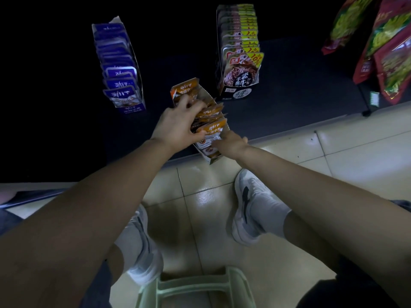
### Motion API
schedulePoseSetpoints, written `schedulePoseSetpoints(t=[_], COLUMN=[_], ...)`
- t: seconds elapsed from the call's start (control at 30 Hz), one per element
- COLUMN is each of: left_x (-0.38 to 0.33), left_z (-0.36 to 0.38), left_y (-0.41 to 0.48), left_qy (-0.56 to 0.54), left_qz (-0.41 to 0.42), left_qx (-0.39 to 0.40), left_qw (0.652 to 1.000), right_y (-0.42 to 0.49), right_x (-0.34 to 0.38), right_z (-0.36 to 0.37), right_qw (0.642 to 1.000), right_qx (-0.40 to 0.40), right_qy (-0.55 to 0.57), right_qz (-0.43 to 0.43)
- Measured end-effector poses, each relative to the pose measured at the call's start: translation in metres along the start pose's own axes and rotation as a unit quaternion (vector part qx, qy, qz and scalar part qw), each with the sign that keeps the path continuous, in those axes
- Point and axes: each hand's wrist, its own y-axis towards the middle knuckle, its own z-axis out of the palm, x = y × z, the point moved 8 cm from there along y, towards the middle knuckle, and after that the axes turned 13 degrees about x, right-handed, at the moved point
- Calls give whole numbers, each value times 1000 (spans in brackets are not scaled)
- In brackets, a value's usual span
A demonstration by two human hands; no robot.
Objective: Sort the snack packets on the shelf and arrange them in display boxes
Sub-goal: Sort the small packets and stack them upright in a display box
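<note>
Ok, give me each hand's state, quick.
Left hand: gripping the orange packets in their display box.
Right hand: on the box's front; grip cannot be told.

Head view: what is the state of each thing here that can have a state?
orange display box, open-topped, partly filled.
orange packets, standing in the orange display box, untidy.
left hand, fingers curled round a bunch of orange packets.
right hand, fingers straight against the front of the orange display box.
blue display box, full, packets upright in a row.
black display box, full, packets upright.
</note>
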Motion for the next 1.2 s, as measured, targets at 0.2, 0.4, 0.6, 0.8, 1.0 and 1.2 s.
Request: schedulePoseSetpoints(t=[0.2,0.4,0.6,0.8,1.0,1.2], left_x=[1,0,2,-1,-2,-1], left_z=[0,0,-2,-4,-5,-5], left_y=[1,0,2,1,0,0], left_qy=[10,17,19,20,17,16], left_qz=[-6,-7,-5,1,1,1], left_qx=[5,6,10,14,15,11], left_qw=[1000,1000,1000,1000,1000,1000], right_y=[-17,-1,4,-14,1,-4], right_x=[6,3,12,4,5,8], right_z=[5,9,-4,1,9,18], right_qw=[998,998,999,991,994,984], right_qx=[8,-2,24,41,56,104], right_qy=[-58,-25,22,-123,87,143], right_qz=[-1,60,-23,27,-21,-31])
